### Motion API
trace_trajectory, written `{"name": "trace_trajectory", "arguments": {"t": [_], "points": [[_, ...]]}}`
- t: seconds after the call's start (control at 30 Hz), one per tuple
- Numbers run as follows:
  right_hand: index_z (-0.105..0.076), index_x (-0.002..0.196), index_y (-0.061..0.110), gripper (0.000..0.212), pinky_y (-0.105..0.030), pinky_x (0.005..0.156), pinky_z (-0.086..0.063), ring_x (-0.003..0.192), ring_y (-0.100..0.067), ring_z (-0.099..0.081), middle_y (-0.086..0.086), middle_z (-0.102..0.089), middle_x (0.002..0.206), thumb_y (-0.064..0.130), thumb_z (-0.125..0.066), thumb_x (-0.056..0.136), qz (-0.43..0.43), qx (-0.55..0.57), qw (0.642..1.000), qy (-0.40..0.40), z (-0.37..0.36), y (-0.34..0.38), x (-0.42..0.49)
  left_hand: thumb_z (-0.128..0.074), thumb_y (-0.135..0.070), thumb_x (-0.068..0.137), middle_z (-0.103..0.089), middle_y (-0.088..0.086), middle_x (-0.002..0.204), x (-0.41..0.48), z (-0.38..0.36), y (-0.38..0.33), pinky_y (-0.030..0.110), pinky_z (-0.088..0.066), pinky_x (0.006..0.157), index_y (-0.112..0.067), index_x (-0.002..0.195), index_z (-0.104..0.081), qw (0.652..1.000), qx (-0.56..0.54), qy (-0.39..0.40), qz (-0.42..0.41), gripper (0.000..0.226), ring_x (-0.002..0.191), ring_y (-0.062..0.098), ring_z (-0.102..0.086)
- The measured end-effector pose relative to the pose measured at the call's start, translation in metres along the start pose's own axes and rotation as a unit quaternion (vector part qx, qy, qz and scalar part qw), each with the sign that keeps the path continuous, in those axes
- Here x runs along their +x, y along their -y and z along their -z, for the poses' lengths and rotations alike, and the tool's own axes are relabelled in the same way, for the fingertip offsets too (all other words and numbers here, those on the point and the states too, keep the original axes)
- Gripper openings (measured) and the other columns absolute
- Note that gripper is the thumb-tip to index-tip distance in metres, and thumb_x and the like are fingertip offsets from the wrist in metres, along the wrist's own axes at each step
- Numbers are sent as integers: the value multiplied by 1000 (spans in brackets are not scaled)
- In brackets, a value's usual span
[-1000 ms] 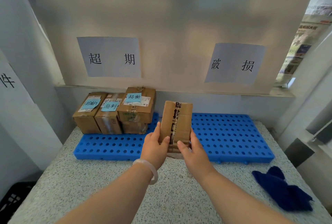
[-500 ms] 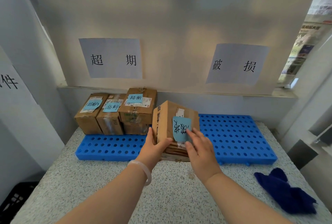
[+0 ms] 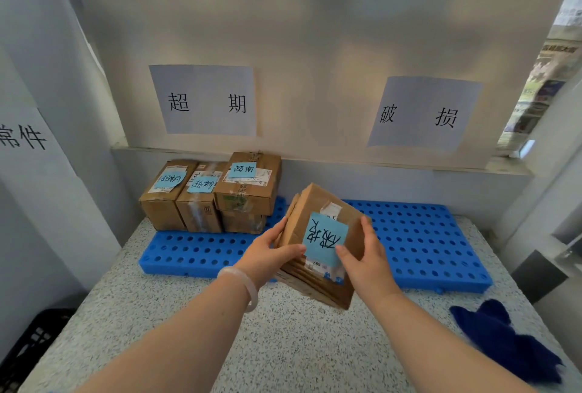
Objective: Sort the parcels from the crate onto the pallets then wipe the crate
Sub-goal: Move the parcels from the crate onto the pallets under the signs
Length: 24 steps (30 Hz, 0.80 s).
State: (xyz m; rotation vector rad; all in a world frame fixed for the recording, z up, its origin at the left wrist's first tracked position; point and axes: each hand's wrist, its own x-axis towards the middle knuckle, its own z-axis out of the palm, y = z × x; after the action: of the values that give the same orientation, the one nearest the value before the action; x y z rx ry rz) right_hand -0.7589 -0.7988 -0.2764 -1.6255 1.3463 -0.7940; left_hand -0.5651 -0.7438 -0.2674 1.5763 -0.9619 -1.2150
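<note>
A grey speckled table fills the foreground, with a dark blue cloth crumpled near its right edge and a black crate low beside its left corner. Above the table, in front of the pallets, both hands clamp a tilted cardboard parcel. The left hand, a pale bracelet on its wrist, grips the left edge with the thumb on the face. The right hand holds the right edge, its thumb on the corner of a blue sticky note handwritten 破损, seen upside down. Below the note a white shipping label shows small print too fine to read. Behind lie two blue perforated pallets side by side. The left pallet carries four stacked cardboard boxes against the wall, three of them with blue notes reading 超期; the right pallet is bare. On the pale back wall a paper sign reads 超期 above the boxes, and another sign reads 破损 above the right pallet. A third sign on the left wall shows 常件, partly cut off.
</note>
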Motion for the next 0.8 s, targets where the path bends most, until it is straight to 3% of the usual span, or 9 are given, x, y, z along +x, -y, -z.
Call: {"name": "trace_trajectory", "arguments": {"t": [0.07,0.17,0.3,0.37,0.47,0.53,0.6,0.7,0.8], "points": [[-4,154,41,93,-48,116,-28,147,-24,-17,-2,-8,162,45,-69,87,3,-108,994,0,6,0,4,-76,-23,83,-58,-10,118,1,7,-5,20,-55,71,-39,147,-37,998,65,17,2,76,96,13,-67],[-2,154,44,100,-49,121,-13,151,-23,3,6,13,163,55,-70,81,74,-275,958,36,15,7,9,-80,-38,72,-47,-5,130,4,14,-12,36,-56,90,-44,147,-35,974,224,47,-5,87,108,17,-60],[-12,153,44,93,-45,123,1,151,-16,8,10,3,164,57,-69,81,180,-419,881,130,15,19,17,-75,-42,77,-41,-4,128,4,11,-26,39,-50,98,-45,147,-33,916,388,102,-16,82,113,16,-51],[-16,152,44,93,-47,123,-2,151,-17,1,9,-6,164,59,-71,78,211,-463,845,165,15,26,18,-73,-41,80,-41,-6,127,3,7,-33,38,-48,100,-47,148,-30,889,439,129,-23,80,115,15,-48],[-25,149,42,93,-46,118,-24,140,-15,-28,12,-35,151,57,-76,73,221,-474,821,228,18,36,18,-72,-44,80,-40,-8,132,2,2,-36,40,-40,106,-46,148,-31,846,504,168,-35,80,120,16,-42],[-24,151,40,101,-43,113,-31,132,-12,-35,14,-42,142,58,-79,68,222,-477,809,263,20,39,18,-73,-46,77,-40,-10,132,1,-1,-35,41,-41,105,-47,146,-33,833,518,191,-41,79,120,15,-41],[-21,151,42,106,-40,111,-35,131,-13,-38,13,-43,142,55,-83,65,185,-450,819,303,21,38,17,-75,-46,74,-41,-13,132,1,-4,-34,39,-42,104,-48,144,-35,829,520,200,-52,80,120,13,-43],[-35,141,46,96,-32,97,-49,113,-8,-51,18,-50,123,44,-89,62,138,-377,853,333,22,32,14,-79,-36,74,-47,-14,125,0,-8,-33,38,-48,100,-48,138,-43,852,482,201,-46,74,113,12,-50],[-39,141,39,98,-34,98,-50,111,-9,-53,15,-50,125,47,-90,58,93,-339,884,310,23,21,16,-78,-35,77,-40,-11,143,-1,-5,-28,43,-42,109,-46,143,-37,880,446,142,-79,79,130,16,-42]]}}
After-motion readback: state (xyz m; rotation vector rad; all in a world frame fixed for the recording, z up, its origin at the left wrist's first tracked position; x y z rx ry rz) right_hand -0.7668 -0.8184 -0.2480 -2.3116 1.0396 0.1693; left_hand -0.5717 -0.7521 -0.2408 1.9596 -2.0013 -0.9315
